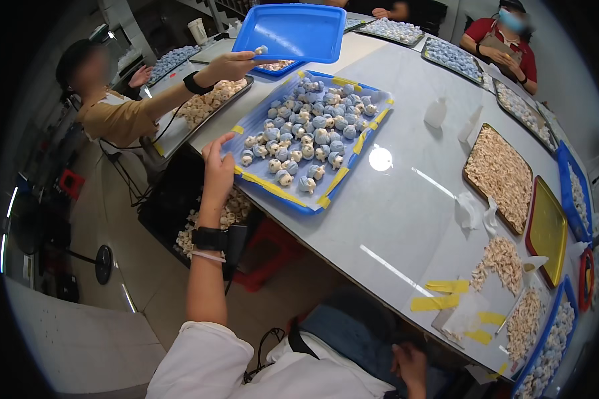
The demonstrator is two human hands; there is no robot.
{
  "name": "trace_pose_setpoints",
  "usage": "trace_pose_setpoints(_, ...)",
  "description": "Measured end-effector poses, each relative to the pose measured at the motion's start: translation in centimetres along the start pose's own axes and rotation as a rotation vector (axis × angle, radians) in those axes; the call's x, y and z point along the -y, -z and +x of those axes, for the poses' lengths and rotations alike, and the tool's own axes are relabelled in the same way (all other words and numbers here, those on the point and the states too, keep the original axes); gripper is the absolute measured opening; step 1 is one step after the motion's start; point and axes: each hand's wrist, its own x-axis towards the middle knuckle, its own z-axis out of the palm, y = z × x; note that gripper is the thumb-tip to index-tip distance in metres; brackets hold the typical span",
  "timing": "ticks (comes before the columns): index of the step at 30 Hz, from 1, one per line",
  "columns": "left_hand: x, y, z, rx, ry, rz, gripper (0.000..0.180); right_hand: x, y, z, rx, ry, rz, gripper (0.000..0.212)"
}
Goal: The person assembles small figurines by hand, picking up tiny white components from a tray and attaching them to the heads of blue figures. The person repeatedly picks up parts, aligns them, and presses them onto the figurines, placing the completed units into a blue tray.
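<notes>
My left hand (pixel 218 163) grips the left edge of a blue tray (pixel 304 207) on the table. Yellow tape runs around the tray's lined rim. Many small rounded blue-and-cream pieces (pixel 306 126) stand on the liner, thickest toward the far end. Low by my lap, my right hand (pixel 411 366) hangs with loosely bent fingers and nothing visible in them. Beyond the loaded tray, a co-worker's hand (pixel 236 65) holds up a second blue tray (pixel 293 30), tilted, with one small piece (pixel 261 50) by the fingers.
White bottles (pixel 436 113) stand on the table (pixel 393 199). At right lie a tray of cream pieces (pixel 499 174), a yellow tray (pixel 547 229), loose cream piles (pixel 499 265) and tape strips (pixel 435 302). Below the left table edge are a black bin (pixel 163 199) and a red stool (pixel 267 256).
</notes>
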Motion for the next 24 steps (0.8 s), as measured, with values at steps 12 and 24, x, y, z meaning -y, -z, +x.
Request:
trace_pose_setpoints(12, -7.3, -1.2, -6.5, 0.057, -0.065, 0.017, 0.035, 0.8, -0.2, -0.2, 0.001, 0.016, 0.005, 0.023)
trace_pose_setpoints(24, -10.4, -2.5, -9.5, 0.066, -0.092, 0.009, 0.031, 0.5, 0.2, -0.6, 0.001, 0.015, 0.094, 0.016)
